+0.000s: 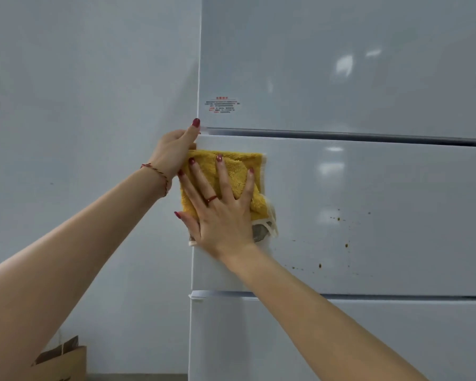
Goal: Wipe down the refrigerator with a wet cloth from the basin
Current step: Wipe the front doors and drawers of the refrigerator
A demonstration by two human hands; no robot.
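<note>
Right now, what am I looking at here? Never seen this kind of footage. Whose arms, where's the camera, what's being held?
There is one picture, from a wide-angle camera worn on a person's head, looking forward at their own bare arms. There is no robot. They face a white refrigerator. The right hand presses a yellow cloth flat against the middle door, fingers spread. The left hand grips that door's left edge near its top corner, beside the cloth. Small brown splatter spots dot the door to the right of the cloth, not yet wiped. A brown paper bag sits on the floor at lower left. No basin is in view.
</note>
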